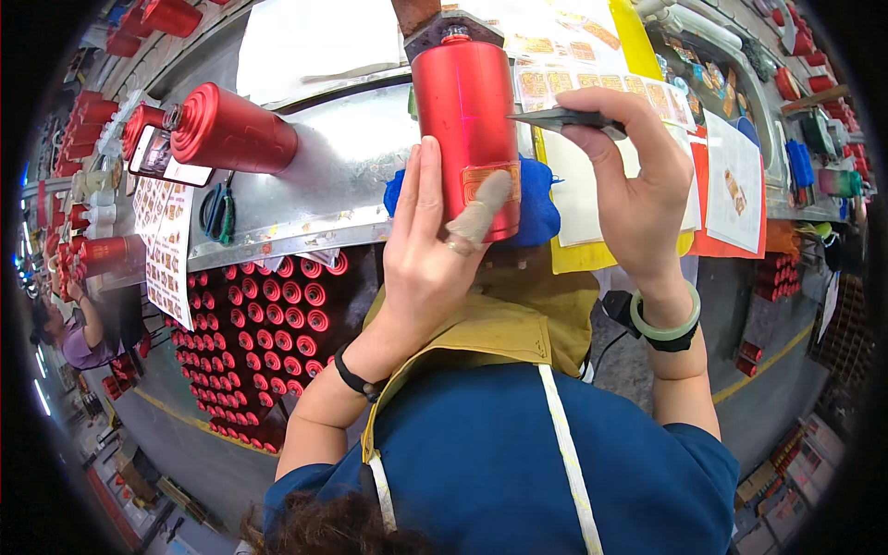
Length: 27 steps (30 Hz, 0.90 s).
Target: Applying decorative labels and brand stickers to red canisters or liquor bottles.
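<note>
your left grip holds the glossy red cylindrical bottle, fingers along its wall and covered thumb on the small gold rectangular label. your right grip is narrow, pinching the dark, pointed tweezers; their tips sit at the bottle's side, left of that grip, though you cannot tell whether they touch.

the points could scratch the red finish if your right grip drifts left. the label could skew or lift at a corner if your thumb slides, and the bottle could roll on the soft blue cloth pad if your left grip slackens.

the near edge of the silvery metal worktop runs close by your left grip, so keep the bottle back from it. left of that grip lies bare metal; below your right grip, yellow-edged paper sheets could snag your wrist.
</note>
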Each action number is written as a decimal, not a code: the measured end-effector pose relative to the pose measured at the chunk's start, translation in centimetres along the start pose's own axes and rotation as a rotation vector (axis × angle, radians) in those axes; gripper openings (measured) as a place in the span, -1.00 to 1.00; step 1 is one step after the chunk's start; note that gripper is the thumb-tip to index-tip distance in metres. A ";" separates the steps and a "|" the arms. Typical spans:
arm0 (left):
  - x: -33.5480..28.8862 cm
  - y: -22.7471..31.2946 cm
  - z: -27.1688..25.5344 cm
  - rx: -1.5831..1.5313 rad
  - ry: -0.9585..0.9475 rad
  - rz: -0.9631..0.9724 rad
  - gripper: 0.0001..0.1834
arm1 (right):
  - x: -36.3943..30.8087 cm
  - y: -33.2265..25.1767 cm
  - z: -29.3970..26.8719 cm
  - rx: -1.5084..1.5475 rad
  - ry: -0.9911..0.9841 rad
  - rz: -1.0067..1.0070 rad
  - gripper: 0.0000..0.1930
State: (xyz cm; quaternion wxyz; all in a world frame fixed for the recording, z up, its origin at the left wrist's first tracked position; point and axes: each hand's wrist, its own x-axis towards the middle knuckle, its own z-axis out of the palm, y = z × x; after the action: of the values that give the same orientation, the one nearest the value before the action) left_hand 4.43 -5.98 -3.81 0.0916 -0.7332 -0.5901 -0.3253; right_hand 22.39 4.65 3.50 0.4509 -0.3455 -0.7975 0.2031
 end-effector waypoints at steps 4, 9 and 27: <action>-0.8 -0.8 0.4 -0.315 0.125 -0.123 -0.13 | -1.4 0.3 1.8 -0.172 -0.168 -0.419 -0.79; -0.6 -0.3 0.5 -0.481 0.116 -0.365 0.13 | -0.5 -2.2 3.4 -0.058 -0.304 -0.322 -0.80; -1.7 -0.9 1.1 -0.546 0.258 -0.259 -0.22 | -0.1 -2.9 1.8 -0.140 -0.502 -0.474 -0.74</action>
State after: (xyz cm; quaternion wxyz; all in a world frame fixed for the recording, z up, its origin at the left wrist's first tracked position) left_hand 3.89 -6.50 -5.88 -0.0765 -0.6021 -0.5532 -0.5706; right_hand 19.86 2.56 4.39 0.2504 -0.1201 -0.9536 0.1162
